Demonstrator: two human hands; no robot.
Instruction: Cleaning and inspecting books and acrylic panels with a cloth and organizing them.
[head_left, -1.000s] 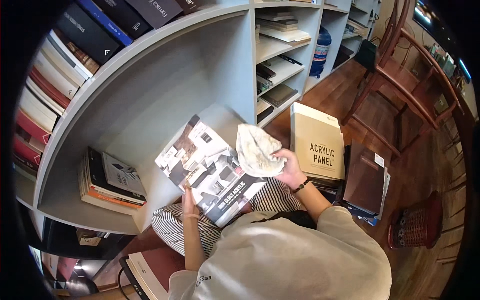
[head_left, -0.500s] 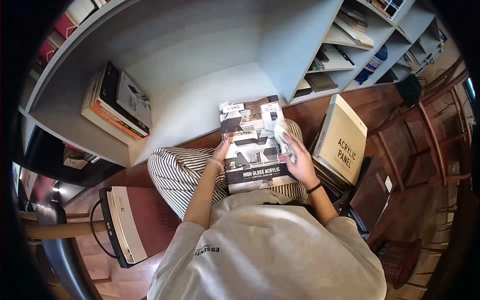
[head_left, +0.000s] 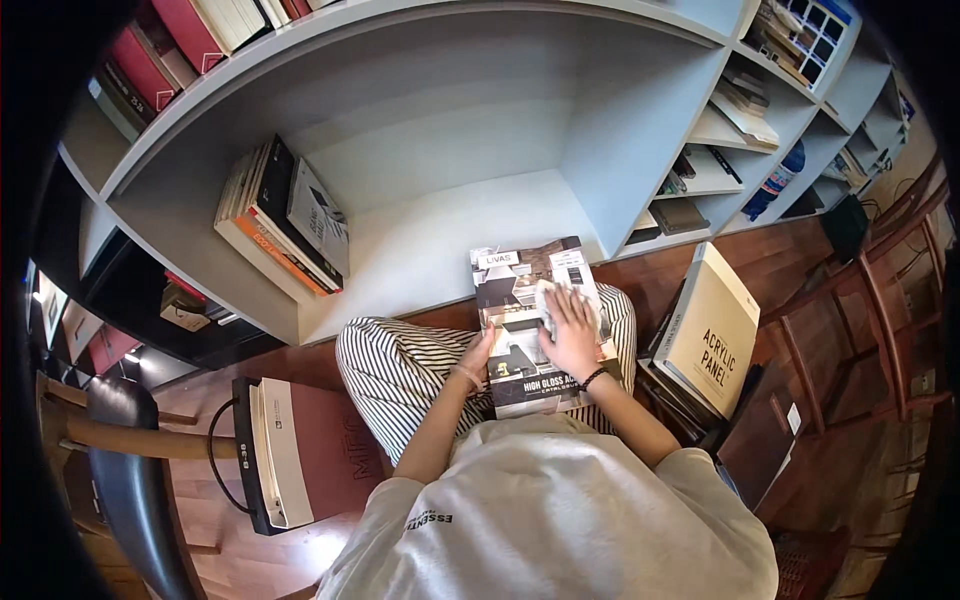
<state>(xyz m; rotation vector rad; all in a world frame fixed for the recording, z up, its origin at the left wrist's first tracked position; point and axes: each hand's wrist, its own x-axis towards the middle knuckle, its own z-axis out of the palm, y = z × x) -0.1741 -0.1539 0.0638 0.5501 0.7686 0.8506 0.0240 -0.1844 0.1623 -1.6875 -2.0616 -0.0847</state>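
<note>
A thick catalogue (head_left: 515, 345) with pictures of kitchen interiors on its cover lies on my lap, over striped trousers. My left hand (head_left: 477, 358) holds the catalogue by its left edge, the thumb at the cover's side. On the upper right part of the cover, my right hand (head_left: 572, 340) presses a crumpled white cloth (head_left: 544, 298) down under its fingers. Most of the cloth is hidden by that hand.
Before me stands a grey shelf unit (head_left: 470, 205) with leaning books (head_left: 272, 225) at left. A cream sample box (head_left: 705, 330) rests on a stack at my right; a maroon binder (head_left: 315, 440) lies at my left. Wooden chairs (head_left: 870, 320) stand at far right.
My right hand has moved from the catalogue's right edge inward over the cover with the cloth, its fingers now pointing up the page. The left hand keeps its hold. The whole view has shifted.
</note>
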